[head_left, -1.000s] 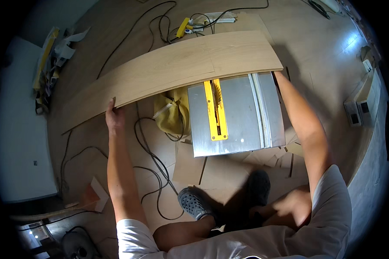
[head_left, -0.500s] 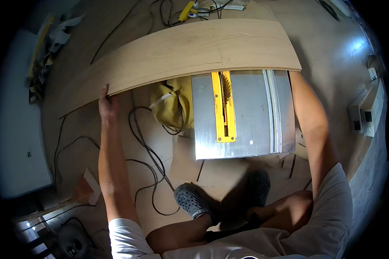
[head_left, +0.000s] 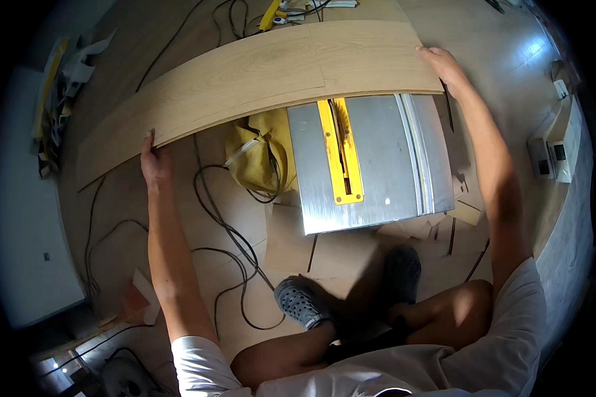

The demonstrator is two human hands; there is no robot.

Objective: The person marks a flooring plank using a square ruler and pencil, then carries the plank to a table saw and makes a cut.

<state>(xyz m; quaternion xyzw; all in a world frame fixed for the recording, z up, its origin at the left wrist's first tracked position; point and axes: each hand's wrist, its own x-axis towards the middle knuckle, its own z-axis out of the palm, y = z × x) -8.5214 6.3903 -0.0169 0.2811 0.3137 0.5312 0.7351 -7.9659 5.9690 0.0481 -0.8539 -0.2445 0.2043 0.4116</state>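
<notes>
Dim, pale floor spreads under a long, flat, tan wood-grained plank reaching across the upper frame.
The plank's right part is above the far end of a grey sheet-metal saw bench, right of centre, with a yellow slotted insert; whether they touch, I can't tell. At left, the bare left hand has its grip drawn in on the near edge, thumb on top, fingers hidden below. At upper right, the bare right hand curls its grip over the end; how closed it is, I can't tell. Hands so far apart probably keep the long piece level. Left of centre slumps a wrinkled yellow cloth bag.
</notes>
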